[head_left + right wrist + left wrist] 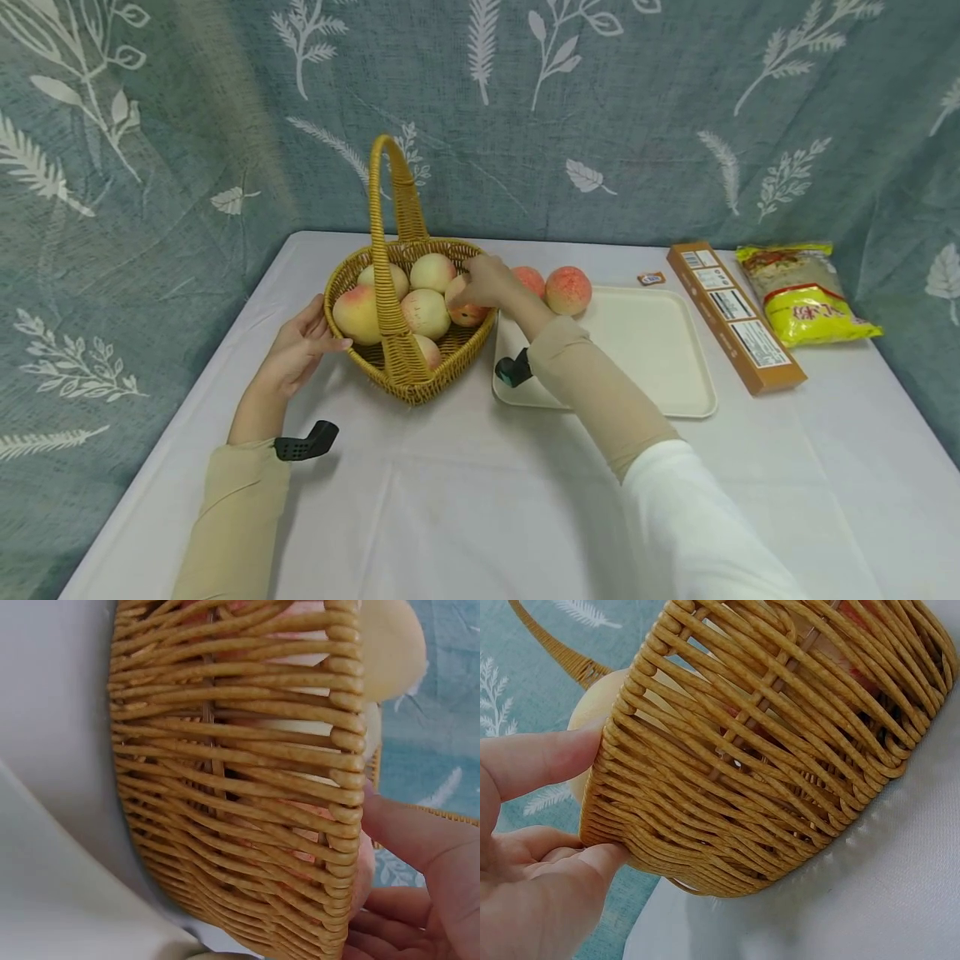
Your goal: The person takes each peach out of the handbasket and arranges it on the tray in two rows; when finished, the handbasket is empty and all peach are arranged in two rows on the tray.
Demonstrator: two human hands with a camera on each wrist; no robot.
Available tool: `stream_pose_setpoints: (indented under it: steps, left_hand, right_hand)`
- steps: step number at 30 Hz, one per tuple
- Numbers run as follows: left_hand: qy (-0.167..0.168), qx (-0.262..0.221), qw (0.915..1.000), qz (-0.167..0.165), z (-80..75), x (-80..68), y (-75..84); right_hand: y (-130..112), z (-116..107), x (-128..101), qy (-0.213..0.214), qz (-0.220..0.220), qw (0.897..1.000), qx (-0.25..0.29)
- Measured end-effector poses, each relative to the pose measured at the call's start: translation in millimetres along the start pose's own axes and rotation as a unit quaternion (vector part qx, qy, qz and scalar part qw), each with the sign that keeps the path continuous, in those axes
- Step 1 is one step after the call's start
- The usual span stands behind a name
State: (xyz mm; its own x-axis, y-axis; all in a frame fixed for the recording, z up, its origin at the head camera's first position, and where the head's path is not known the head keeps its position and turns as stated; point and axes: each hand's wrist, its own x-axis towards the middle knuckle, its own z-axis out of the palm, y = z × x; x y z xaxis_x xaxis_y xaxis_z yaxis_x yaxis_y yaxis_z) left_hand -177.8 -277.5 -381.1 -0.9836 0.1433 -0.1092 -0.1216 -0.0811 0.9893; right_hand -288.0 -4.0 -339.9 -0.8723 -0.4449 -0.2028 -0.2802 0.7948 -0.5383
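Here the right hand [487,283], just above centre of the head view, curls its fingers round a peach [467,312] at the right rim of the basket [360,354]; the right wrist view shows the fingers [420,840] over the rim with pinkish fruit behind the weave. The peach sits inside the basket, against its right wall, not yet lifted clear as far as I can tell.

The left hand [300,350], left of centre, rests its relaxed fingers against the basket's left wall, gripping nothing; the left wrist view shows the thumb [540,761] on the wicker and the other fingers touching it low down.

Moving outward, about five more peaches lie in the basket around the upright handle [390,242]. Two peaches [567,290] sit at the upper left corner of the tray [660,367], right of the basket and near it. By my judgement, fruit is going from basket to tray: two are across, one is in hand, and most remain, so the job looks under halfway.

Right of the tray lies a long brown box [735,317] with white label panels; the print is too small to read. Further right is a yellow packet [802,296] with red characters I cannot make out. A small orange sachet [651,278] lies above the tray, its writing unreadable too. All rest on the white table [480,500].
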Motion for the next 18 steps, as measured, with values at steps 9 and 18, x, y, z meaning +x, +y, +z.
stream_pose_setpoints:
  steps: [9,18]
  left_hand:
    - [0.004,0.002,1.0,0.001,0.9,0.2,-1.1]
    - [0.004,0.002,1.0,0.007,0.4,-1.8,-4.2]
  right_hand:
    - [-8.2,-2.1,7.4,-0.058,0.016,0.995,-0.08]
    - [-10.6,3.5,10.5,-0.049,0.028,0.992,-0.115]
